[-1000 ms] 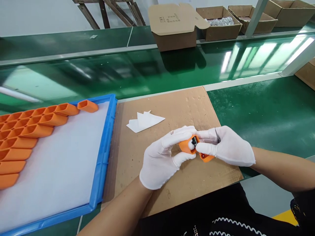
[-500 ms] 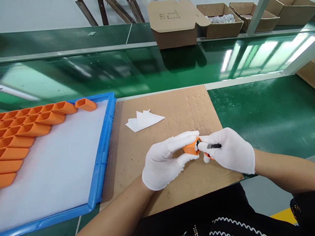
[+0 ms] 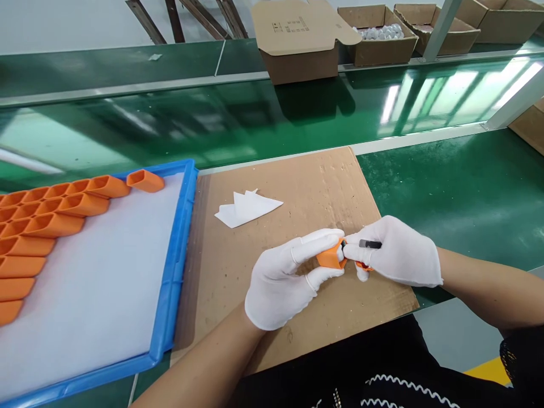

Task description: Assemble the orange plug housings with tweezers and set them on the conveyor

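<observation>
Above the brown cardboard sheet [image 3: 314,187], my gloved left hand [image 3: 289,277] is closed around an orange hollow plastic part [image 3: 329,258], with its open end turned to the right. My gloved right hand [image 3: 393,252] is pinched at that open end, on a slim tool whose dark stub [image 3: 369,244] sticks out past the fingers. A small orange-red piece [image 3: 364,266] shows beneath those fingers. The tool's working end is hidden by the glove and the part, so its kind cannot be made out.
To the left, a blue tray [image 3: 164,306] lined with white holds rows of similar orange parts [image 3: 55,225]. Folded white paper [image 3: 249,208] lies on the cardboard. Several cardboard boxes [image 3: 304,65] stand on the shelf behind, one holding clear round pieces [image 3: 380,32].
My right hand has shifted and turned slightly upward at the part's opening, the dark stub moving with it. The left hand keeps its hold almost unchanged.
</observation>
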`<state>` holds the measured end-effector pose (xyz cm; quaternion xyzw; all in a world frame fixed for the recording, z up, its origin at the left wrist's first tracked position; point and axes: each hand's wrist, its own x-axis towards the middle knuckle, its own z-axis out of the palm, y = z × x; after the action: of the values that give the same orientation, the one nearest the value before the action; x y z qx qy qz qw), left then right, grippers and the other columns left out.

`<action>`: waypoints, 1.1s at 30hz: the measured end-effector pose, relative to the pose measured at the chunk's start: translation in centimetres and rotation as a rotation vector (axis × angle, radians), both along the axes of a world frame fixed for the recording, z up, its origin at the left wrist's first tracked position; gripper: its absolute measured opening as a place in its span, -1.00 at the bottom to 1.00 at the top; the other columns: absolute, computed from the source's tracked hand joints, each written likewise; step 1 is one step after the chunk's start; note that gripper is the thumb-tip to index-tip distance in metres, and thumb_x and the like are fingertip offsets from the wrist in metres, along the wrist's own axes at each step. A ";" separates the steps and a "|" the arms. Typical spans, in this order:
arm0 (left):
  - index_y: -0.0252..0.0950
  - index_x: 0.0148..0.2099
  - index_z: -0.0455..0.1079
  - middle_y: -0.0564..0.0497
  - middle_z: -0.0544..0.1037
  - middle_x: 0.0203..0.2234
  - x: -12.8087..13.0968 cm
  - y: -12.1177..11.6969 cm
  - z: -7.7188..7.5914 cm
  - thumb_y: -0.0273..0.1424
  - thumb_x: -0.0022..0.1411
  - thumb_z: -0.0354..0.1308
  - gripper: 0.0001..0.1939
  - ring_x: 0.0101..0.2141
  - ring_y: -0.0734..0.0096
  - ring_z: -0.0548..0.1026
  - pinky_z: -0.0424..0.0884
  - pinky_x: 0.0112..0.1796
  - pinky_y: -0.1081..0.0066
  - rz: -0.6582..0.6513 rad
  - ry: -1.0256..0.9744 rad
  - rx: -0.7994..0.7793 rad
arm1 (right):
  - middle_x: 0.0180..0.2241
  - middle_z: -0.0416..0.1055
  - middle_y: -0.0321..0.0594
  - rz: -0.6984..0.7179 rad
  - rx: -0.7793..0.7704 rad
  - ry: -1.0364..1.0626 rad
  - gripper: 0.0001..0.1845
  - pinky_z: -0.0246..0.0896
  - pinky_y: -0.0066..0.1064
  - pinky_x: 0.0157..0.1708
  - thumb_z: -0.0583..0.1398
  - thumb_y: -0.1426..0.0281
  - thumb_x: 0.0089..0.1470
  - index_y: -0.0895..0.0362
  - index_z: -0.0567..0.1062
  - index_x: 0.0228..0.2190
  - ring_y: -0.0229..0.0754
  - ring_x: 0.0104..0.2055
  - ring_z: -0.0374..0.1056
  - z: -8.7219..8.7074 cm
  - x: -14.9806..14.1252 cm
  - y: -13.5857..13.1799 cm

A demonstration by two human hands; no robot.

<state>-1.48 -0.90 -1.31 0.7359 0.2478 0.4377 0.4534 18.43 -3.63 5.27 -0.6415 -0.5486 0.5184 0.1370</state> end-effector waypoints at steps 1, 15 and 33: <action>-0.06 0.09 0.56 -0.05 0.67 -0.07 0.0 0.0 0.1 -0.57 0.07 0.43 -0.46 -0.14 0.19 0.66 0.65 -0.07 0.25 -0.019 -0.013 -0.024 | -0.68 0.41 -0.39 0.012 -0.010 -0.009 -0.56 -0.02 -0.48 -0.58 0.18 0.35 0.14 0.12 0.43 -0.75 -0.42 -0.66 0.09 0.1 0.0 0.0; 0.07 0.19 0.46 0.07 0.66 -0.03 0.5 -1.0 -0.6 -0.60 0.15 0.35 -0.37 -0.14 0.29 0.66 0.63 -0.10 0.33 0.170 0.133 0.228 | -0.62 0.26 -0.43 0.137 0.399 -0.256 -0.86 -0.16 -0.40 -0.51 0.16 0.53 -0.11 0.07 0.47 -0.57 -0.32 -0.56 0.02 -1.8 -0.5 -1.7; -0.01 0.09 0.54 0.06 0.64 0.01 0.6 -0.4 -1.7 -0.58 0.13 0.38 -0.49 -0.02 0.37 0.61 0.54 0.11 0.36 0.228 0.021 0.087 | -0.69 0.11 -0.45 0.106 0.839 -0.471 -0.73 -0.21 -0.43 -0.56 0.12 0.48 0.12 0.07 0.41 -0.59 -0.37 -0.62 -0.01 -2.2 -0.1 -1.7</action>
<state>-0.86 -1.28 -3.04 0.7264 0.3152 0.4891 0.3658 18.35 -5.31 3.09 -0.6019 -0.7585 0.0992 0.2293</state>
